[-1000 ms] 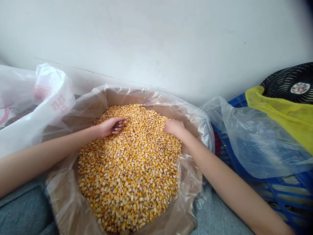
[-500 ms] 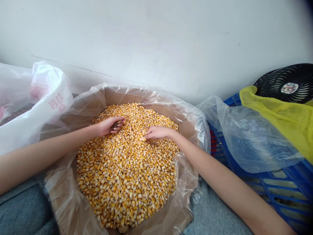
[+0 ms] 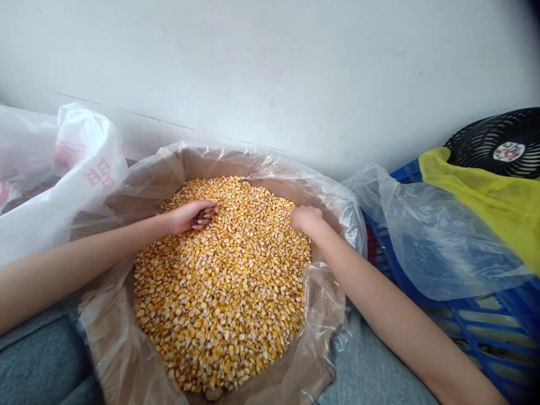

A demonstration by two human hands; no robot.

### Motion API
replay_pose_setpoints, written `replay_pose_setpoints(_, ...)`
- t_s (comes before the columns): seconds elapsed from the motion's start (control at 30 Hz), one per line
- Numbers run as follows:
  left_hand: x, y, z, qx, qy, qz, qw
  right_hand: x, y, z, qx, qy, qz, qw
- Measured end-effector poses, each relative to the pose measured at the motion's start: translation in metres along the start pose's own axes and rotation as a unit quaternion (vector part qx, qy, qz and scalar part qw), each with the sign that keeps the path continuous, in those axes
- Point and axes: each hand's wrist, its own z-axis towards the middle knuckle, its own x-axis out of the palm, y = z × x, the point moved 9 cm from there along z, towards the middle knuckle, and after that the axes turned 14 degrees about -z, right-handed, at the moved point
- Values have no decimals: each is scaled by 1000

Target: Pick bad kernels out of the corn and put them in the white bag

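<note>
A wide heap of yellow and pale corn kernels [image 3: 219,281] fills a cardboard box [image 3: 211,163] lined with a clear plastic bag [image 3: 324,197]. My left hand [image 3: 194,216] rests over the left back part of the heap, its fingers curled round a small clump of darker kernels [image 3: 205,213]. Over at the heap's right edge, by the box wall, is my right hand [image 3: 304,217]. It is turned away from me, so its fingers are mostly hidden and what they hold does not show. A brownish lump [image 3: 213,394] lies at the near edge of the corn.
To the left stands a white sack [image 3: 93,152] with red print and dark contents. On the right is a blue plastic crate [image 3: 485,332], with clear plastic [image 3: 447,242], a yellow bag [image 3: 485,197] and a black fan [image 3: 506,140] over or behind it. A white wall [image 3: 270,73] rises behind.
My right hand has moved right, from the middle of the corn to the heap's right edge. My left hand stays curled in nearly the same place.
</note>
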Motion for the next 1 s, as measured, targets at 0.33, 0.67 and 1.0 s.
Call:
replay_pose_setpoints(0.33,3,-2,-5,-1,-21,10,1000,-51,69,-37,-313,-157,267,898)
replay_pose_setpoints(0.67,3,0,-2,-7,-11,23,1000,11,40,-1,-139,46,48,988)
replay_pose_setpoints(1.0,3,1,-3,-8,-14,23,1000,45,69,-12,-176,160,295,925)
